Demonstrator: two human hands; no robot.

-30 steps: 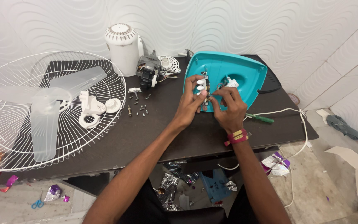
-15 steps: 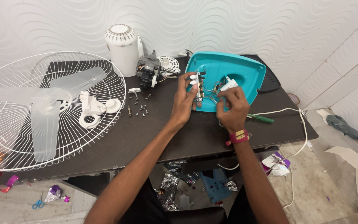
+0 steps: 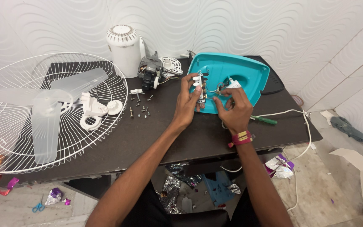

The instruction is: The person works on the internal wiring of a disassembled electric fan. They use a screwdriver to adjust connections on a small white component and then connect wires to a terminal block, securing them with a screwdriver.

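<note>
Fingers of the left hand (image 3: 190, 101) pinch a white switch block (image 3: 199, 88) over the glossy teal shell (image 3: 248, 75), right hand (image 3: 234, 110) seemingly nipping thin wires (image 3: 216, 89).

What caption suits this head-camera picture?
Left hand grips a white switch block while right hand handles wires inside a turquoise plastic fan base.

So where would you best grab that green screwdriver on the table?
Probably by the green handle of the screwdriver, coming from above. It lies flat on the dark table, right of the right hand, with its thicker handle unobstructed.
</note>
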